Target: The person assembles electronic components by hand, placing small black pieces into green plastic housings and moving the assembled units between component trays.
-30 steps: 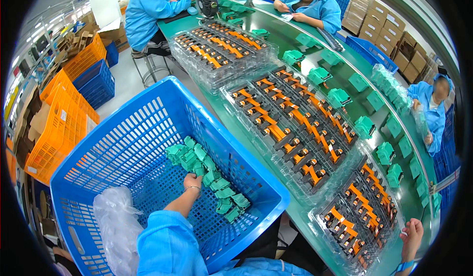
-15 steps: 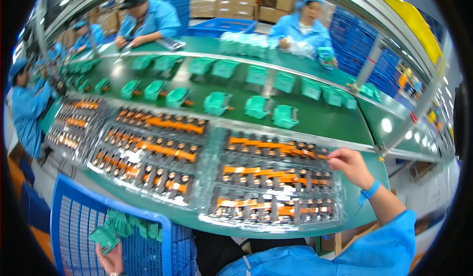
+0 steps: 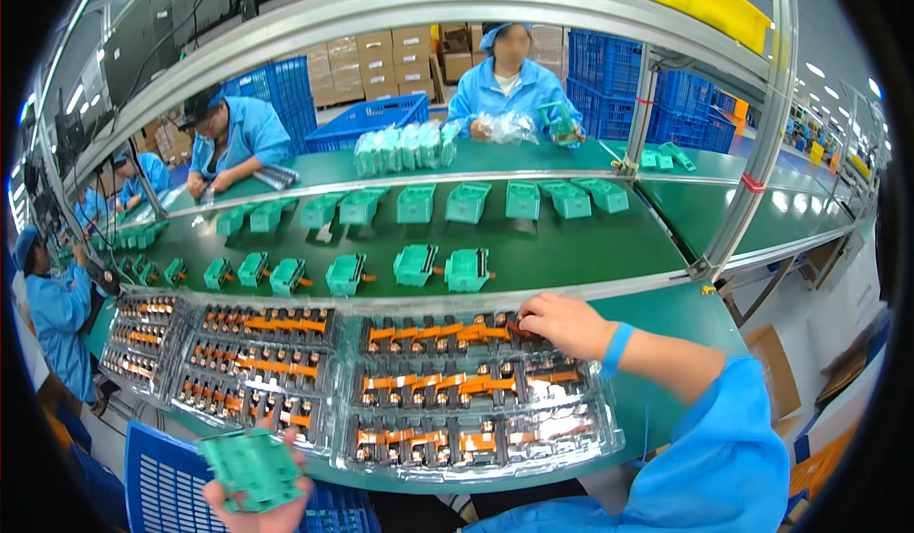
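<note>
Holding a green housing (image 3: 249, 469) in the left hand (image 3: 271, 519), reaching with the right hand (image 3: 568, 325) to the far row of black-and-orange parts (image 3: 438, 333) in a clear tray (image 3: 564, 426) on the table (image 3: 681, 333).
Cannot tell whether pinching or only touching one at the row's right end, behind bent fingers (image 3: 539, 311). Can see only some of the left hand, screened by the housing, and of the blue basket (image 3: 157, 481), cut off below.

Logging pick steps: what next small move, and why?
Probably pinch and lift one from the right end of the back row of black-and-orange parts in the rightmost tray: the right hand is there, its hold unclear, while the left hand holds a green housing.
</note>
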The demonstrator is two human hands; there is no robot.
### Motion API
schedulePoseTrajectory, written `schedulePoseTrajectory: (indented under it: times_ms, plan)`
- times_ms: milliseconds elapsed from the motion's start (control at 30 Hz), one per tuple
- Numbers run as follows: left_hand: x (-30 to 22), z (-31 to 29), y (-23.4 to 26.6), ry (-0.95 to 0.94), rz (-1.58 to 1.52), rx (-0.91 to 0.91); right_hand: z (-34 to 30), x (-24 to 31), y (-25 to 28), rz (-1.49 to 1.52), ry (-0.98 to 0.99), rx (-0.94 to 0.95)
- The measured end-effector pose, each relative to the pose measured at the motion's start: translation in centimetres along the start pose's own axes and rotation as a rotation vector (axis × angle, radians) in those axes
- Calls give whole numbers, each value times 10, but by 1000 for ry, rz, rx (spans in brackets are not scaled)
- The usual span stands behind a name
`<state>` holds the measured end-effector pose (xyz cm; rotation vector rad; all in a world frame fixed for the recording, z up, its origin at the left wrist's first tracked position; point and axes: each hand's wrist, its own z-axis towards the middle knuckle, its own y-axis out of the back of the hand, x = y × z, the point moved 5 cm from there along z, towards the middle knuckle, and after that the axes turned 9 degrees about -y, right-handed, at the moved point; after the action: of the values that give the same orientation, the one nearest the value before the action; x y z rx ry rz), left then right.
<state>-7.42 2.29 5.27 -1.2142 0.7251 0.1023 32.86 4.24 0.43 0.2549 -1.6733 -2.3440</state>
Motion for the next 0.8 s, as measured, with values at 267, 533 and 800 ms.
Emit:
schedulePoseTrajectory:
  times_ms: [267, 533, 800]
  plan:
    - [101, 36, -32, 328, -69, 78, -5, -17, 7, 271, -56, -144]
    - [120, 57, -16, 181, 127, -221, 5, 86, 51, 1783, -347, 218]
    - [114, 59, 3, 92, 872, -207, 22, 129, 33, 1347, -85, 184]
